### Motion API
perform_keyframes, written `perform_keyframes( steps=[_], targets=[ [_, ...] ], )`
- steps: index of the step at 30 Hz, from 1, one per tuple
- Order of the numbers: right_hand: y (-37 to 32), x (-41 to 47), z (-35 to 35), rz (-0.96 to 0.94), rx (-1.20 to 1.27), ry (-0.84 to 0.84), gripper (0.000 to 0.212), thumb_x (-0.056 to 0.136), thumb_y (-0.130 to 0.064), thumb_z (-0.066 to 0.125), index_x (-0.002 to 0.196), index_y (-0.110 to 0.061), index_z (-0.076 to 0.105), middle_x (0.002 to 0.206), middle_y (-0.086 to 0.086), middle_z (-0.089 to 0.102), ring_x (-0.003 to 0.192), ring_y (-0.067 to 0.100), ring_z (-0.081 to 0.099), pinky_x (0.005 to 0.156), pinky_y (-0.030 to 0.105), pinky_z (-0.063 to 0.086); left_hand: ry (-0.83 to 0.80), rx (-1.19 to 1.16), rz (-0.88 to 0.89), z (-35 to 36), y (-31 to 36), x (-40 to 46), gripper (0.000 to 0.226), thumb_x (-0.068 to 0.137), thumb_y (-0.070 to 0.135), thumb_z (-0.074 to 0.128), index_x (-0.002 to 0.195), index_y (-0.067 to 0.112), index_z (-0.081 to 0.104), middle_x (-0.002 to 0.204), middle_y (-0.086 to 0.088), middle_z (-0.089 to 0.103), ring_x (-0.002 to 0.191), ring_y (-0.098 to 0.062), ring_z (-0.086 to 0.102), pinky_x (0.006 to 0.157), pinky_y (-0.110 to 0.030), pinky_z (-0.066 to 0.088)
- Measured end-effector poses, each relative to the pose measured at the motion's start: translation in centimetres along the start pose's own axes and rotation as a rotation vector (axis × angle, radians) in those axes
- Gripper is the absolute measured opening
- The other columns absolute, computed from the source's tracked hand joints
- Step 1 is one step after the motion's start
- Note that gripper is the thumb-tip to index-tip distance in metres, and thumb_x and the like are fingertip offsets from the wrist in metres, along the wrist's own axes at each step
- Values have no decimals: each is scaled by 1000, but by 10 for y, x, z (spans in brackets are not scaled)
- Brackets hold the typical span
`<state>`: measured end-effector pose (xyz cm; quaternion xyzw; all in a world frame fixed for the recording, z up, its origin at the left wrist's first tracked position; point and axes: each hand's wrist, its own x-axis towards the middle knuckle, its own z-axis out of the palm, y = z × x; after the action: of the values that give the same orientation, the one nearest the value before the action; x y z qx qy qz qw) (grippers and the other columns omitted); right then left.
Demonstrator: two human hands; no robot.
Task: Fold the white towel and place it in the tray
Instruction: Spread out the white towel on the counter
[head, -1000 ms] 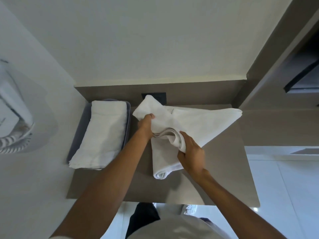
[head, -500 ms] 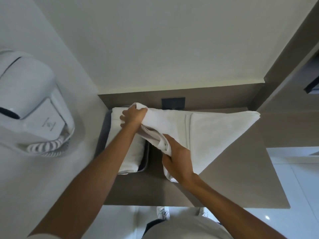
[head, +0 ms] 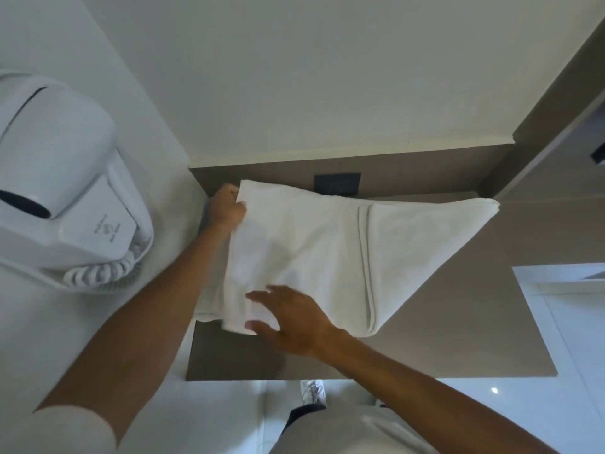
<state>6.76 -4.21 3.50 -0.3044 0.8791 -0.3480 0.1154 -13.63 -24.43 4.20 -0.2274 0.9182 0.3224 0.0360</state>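
Observation:
The white towel (head: 327,253), folded into a broad slanted shape, lies spread over the left half of the brown counter (head: 458,339). It covers the grey tray, of which only a sliver (head: 205,217) shows by my left wrist. My left hand (head: 227,208) grips the towel's far left corner. My right hand (head: 291,317) hovers with fingers spread over the near left edge, its fingertips touching the cloth. The other folded towel (head: 206,309) in the tray peeks out underneath.
A white wall-mounted hair dryer (head: 62,198) with a coiled cord hangs on the left wall close to my left forearm. A dark socket plate (head: 337,183) sits on the back wall. The counter's right side is bare, with white floor beyond it.
Both hands carried the towel left over the tray. My right hand let go of the bunched fold and spread open; the towel now lies flatter.

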Motion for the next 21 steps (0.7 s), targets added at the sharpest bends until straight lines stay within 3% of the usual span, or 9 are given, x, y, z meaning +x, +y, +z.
perform_keyframes(
  steps=[2, 4, 6, 8, 10, 12, 15, 18, 21],
  targets=[
    [27, 9, 9, 54, -31, 242, 41, 92, -36, 76, 127, -14, 71, 131, 10, 74, 126, 38, 65, 106, 52, 52, 98, 182, 65, 9, -5, -7, 44, 85, 5, 65, 128, 10, 62, 132, -21, 65, 122, -43, 64, 102, -46, 54],
    [68, 18, 4, 310, -111, 408, 43, 88, -29, 78, 126, -11, 71, 141, 19, 65, 133, 43, 57, 110, 56, 48, 136, 221, 221, 33, 2, -35, 45, 88, 5, 64, 133, 9, 61, 135, -19, 63, 127, -41, 59, 108, -47, 49],
    [116, 18, -8, 639, -279, 280, 68, 91, -33, 71, 151, -12, 47, 168, 23, 28, 155, 45, 23, 123, 58, 25, 96, 196, 460, 73, 8, -71, 41, 91, 8, 66, 132, 6, 63, 135, -19, 65, 135, -42, 57, 112, -48, 47],
    [159, 7, -17, 850, -375, 152, 97, 87, -40, 71, 163, -11, 19, 173, 23, 1, 159, 45, 1, 126, 58, 12, 16, 283, 681, 122, 7, -103, 42, 94, 18, 67, 134, 5, 64, 142, -23, 63, 146, -47, 48, 120, -55, 41],
    [183, -6, -21, 912, -430, 162, 101, 87, -41, 70, 164, -7, 14, 171, 25, 11, 156, 46, 14, 125, 58, 22, -121, 525, 751, 159, 0, -129, 56, 103, 41, 54, 151, 12, 54, 164, -19, 45, 158, -44, 31, 129, -60, 22],
    [188, -12, -27, 881, -441, 232, 84, 92, -30, 65, 160, -4, 24, 159, 24, 39, 140, 45, 43, 115, 55, 40, -214, 751, 722, 182, -12, -142, 70, 106, 59, 34, 163, 18, 37, 175, -15, 24, 163, -42, 15, 131, -62, 4],
    [183, -21, -54, 881, -191, 437, 66, 91, -10, 66, 150, -9, 37, 130, 13, 63, 110, 35, 63, 95, 47, 55, -230, 882, 631, 198, -17, -156, 76, 107, 63, 24, 168, 18, 21, 177, -18, 11, 163, -47, 4, 129, -67, -4],
    [174, -58, -86, 1013, 306, 777, 69, 85, -4, 71, 147, -16, 41, 125, 4, 61, 106, 21, 58, 93, 37, 55, -239, 831, 572, 213, 2, -168, 79, 105, 65, 25, 168, 19, 11, 177, -22, 7, 161, -53, 3, 122, -71, -13],
    [174, -116, -84, 1181, 668, 1185, 63, 82, 0, 63, 141, -8, 45, 120, 4, 58, 109, 27, 61, 88, 30, 50, -366, 780, 733, 240, 28, -185, 74, 106, 64, 21, 169, 26, 8, 178, -16, 0, 163, -47, 0, 128, -67, 0]
  ],
)
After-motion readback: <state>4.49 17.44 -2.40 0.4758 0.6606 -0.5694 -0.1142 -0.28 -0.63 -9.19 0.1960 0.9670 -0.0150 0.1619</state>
